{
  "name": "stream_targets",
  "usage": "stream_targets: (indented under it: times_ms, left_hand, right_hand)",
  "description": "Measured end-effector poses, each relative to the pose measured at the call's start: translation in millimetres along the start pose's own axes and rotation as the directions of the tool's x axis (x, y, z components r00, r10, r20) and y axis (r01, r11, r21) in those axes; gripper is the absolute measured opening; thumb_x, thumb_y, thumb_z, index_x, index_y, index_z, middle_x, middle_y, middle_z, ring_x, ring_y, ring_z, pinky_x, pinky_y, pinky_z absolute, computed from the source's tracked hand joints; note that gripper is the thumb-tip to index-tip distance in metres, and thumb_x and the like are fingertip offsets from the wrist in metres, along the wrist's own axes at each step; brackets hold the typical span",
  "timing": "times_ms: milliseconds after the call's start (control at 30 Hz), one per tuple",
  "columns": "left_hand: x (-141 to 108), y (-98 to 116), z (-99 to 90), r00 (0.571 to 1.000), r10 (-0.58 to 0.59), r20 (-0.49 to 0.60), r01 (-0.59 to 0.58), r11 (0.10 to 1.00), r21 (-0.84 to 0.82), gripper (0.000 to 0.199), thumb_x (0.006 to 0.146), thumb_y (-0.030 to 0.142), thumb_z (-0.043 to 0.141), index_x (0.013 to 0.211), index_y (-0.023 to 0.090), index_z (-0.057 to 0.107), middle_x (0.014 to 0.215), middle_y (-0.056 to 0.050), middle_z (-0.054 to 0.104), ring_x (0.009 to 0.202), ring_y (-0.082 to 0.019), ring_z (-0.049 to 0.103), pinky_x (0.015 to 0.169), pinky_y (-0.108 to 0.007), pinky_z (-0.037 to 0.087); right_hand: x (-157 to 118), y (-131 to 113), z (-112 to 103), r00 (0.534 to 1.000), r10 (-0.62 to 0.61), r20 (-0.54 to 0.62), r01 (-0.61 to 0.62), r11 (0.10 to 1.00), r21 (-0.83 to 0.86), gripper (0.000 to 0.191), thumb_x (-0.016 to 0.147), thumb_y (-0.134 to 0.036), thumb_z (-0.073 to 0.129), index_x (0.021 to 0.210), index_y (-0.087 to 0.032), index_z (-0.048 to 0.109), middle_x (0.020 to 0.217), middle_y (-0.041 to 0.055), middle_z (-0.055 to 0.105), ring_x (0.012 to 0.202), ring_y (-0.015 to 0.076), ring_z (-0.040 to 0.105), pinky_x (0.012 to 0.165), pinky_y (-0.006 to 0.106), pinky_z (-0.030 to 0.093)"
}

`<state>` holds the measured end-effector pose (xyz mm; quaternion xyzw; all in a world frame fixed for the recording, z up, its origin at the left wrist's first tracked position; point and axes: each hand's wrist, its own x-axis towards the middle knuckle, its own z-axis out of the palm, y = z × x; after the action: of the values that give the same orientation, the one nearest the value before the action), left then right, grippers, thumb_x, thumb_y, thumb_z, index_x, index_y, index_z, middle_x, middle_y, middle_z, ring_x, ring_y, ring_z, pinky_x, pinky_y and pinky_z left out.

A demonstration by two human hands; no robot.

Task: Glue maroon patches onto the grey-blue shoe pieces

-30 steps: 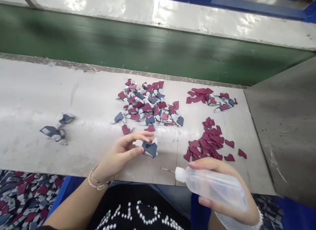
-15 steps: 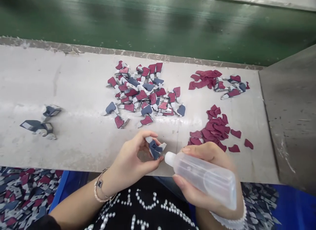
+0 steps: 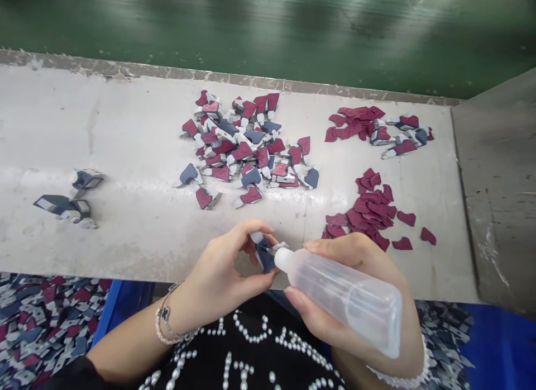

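Note:
My left hand (image 3: 228, 267) pinches a small blue-and-grey plastic part (image 3: 264, 253) between thumb and fingers, just above the table's front edge. My right hand (image 3: 355, 289) is wrapped round a clear squeeze bottle (image 3: 345, 295) with a white cap, lying tilted to the left. The bottle's tip meets the blue part or sits right at it; exact contact is hard to tell. Beyond the hands lies a pile of assembled parts (image 3: 243, 150) in maroon, blue and grey. To the right is a heap of loose maroon pieces (image 3: 371, 211).
More maroon pieces (image 3: 355, 122) lie at the back right beside a few assembled parts (image 3: 404, 136). Several blue-grey parts (image 3: 62, 205) lie at the left. Below the table are a blue bin full of parts (image 3: 46, 323) and another of grey parts (image 3: 444, 339). A metal panel (image 3: 494, 194) stands at the right.
The bottle has moved left so its tip has come to the blue part, which has turned slightly in my left hand. The view has shifted a little.

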<state>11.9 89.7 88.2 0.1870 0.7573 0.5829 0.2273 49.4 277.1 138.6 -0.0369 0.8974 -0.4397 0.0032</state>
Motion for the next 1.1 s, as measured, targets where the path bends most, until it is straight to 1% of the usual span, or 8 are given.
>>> stream_targets:
  times_ms: [167,267,400,600,767,900,1000,1100]
  left_hand:
    - [-0.4,1.4,-1.0,1.0,0.001,0.006,-0.001,1.0,-0.003,0.047,0.078,0.01,0.074,0.115,0.028,0.051,0.101,0.001,0.071,0.084,-0.013,0.07,0.071,-0.021,0.058]
    - [-0.9,2.3,-2.0,1.0,0.014,0.001,-0.014,1.0,-0.005,0.047,0.079,0.012,0.075,0.115,0.028,0.051,0.099,0.002,0.071,0.082,-0.012,0.069,0.07,-0.021,0.058]
    - [-2.5,-0.1,-2.2,1.0,0.02,-0.012,-0.02,0.999,-0.027,0.045,0.08,0.015,0.075,0.116,0.028,0.051,0.099,0.001,0.07,0.082,-0.013,0.069,0.071,-0.021,0.058]
    - [-4.9,-3.8,-2.7,1.0,0.004,0.001,-0.004,1.0,-0.015,0.049,0.078,0.009,0.074,0.116,0.029,0.051,0.102,0.001,0.071,0.086,-0.014,0.069,0.072,-0.022,0.057]
    - [-4.0,-1.9,-3.7,1.0,0.015,0.0,-0.015,0.999,-0.047,0.044,0.081,0.014,0.074,0.116,0.028,0.051,0.099,0.001,0.07,0.084,-0.013,0.069,0.074,-0.023,0.059]
    - [-5.9,-3.6,-3.5,1.0,0.004,0.006,-0.003,0.999,-0.048,0.049,0.078,0.01,0.075,0.117,0.029,0.051,0.102,0.0,0.07,0.088,-0.015,0.069,0.075,-0.025,0.058]
    - [-7.6,-5.0,-3.5,1.0,-0.004,0.008,0.005,0.998,-0.062,0.053,0.076,0.005,0.074,0.117,0.029,0.051,0.104,0.0,0.07,0.091,-0.016,0.069,0.075,-0.025,0.058]
    - [-8.1,-5.0,-3.8,1.0,-0.008,0.006,0.008,0.998,-0.064,0.056,0.074,0.002,0.075,0.117,0.029,0.052,0.104,0.0,0.07,0.091,-0.017,0.069,0.074,-0.025,0.057]
  right_hand:
    - [0.6,-4.2,-3.0,0.999,0.032,0.019,-0.033,0.998,0.055,0.015,0.077,-0.028,0.071,0.079,-0.024,0.057,0.072,0.0027,0.071,0.062,0.0227,0.072,0.048,0.031,0.058]
    - [-1.2,-3.2,-3.3,0.999,0.016,-0.036,-0.015,1.0,0.022,0.016,0.08,-0.032,0.072,0.086,-0.025,0.059,0.071,0.0,0.069,0.059,0.0206,0.071,0.049,0.03,0.057]
    - [-0.7,-5.3,-1.7,0.985,-0.086,-0.147,0.08,0.996,-0.048,0.018,0.084,-0.032,0.072,0.095,-0.029,0.057,0.073,-0.0046,0.068,0.057,0.0166,0.069,0.05,0.027,0.055]
    - [1.4,-15.3,1.5,0.99,-0.086,-0.113,0.074,0.991,-0.108,0.019,0.086,-0.031,0.068,0.078,-0.027,0.051,0.064,-0.0055,0.065,0.053,0.0171,0.068,0.046,0.029,0.052]
    - [1.0,-10.8,-0.5,0.983,-0.115,-0.144,0.101,0.99,-0.099,0.018,0.084,-0.03,0.071,0.093,-0.029,0.055,0.071,-0.0046,0.068,0.054,0.0166,0.069,0.045,0.027,0.052]
    - [1.2,-9.3,-0.2,0.984,-0.149,-0.102,0.143,0.988,-0.067,0.016,0.083,-0.03,0.07,0.084,-0.028,0.055,0.068,-0.0039,0.067,0.052,0.0172,0.068,0.043,0.027,0.052]
    - [1.7,-11.5,-1.0,0.993,-0.117,-0.031,0.116,0.992,-0.044,0.015,0.081,-0.027,0.072,0.086,-0.027,0.057,0.069,-0.0025,0.068,0.055,0.0184,0.068,0.048,0.03,0.056]
    - [2.1,-13.7,-3.4,0.993,-0.115,0.04,0.117,0.992,-0.044,0.016,0.083,-0.028,0.07,0.076,-0.026,0.056,0.061,-0.0036,0.064,0.047,0.0158,0.063,0.044,0.029,0.053]
